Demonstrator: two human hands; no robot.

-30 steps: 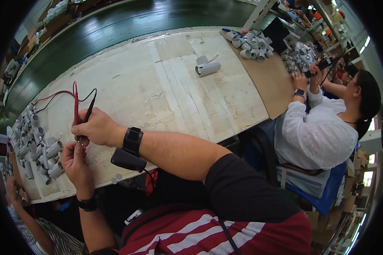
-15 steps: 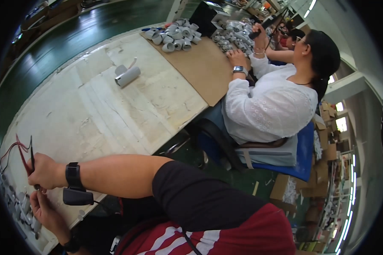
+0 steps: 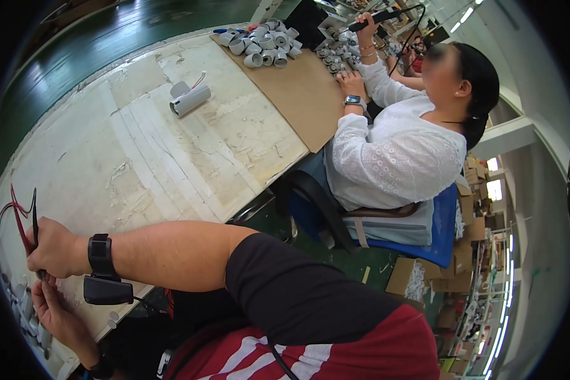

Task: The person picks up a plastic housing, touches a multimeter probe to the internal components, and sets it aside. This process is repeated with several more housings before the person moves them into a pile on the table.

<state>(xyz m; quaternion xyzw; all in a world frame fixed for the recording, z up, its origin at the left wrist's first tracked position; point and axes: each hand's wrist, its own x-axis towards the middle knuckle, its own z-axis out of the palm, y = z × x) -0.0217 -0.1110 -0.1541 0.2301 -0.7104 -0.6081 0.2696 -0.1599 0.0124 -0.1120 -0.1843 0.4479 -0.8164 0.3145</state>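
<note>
Open tabletop (image 3: 76,177) stretches from right hand (image 3: 54,248) and probes (image 3: 35,227) to far edge (image 3: 101,82).

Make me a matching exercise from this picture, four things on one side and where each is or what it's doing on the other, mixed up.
Things
1. Right hand
2. Left hand
3. Lone grey cylinder
4. Cardboard sheet

Places and states
A. Lying apart on the bench
B. Partly under a pile of grey pieces
C. Just below the other hand in the picture
D. Holding a red probe and a black probe

Pairs: 1-D, 2-C, 3-A, 4-B
</note>
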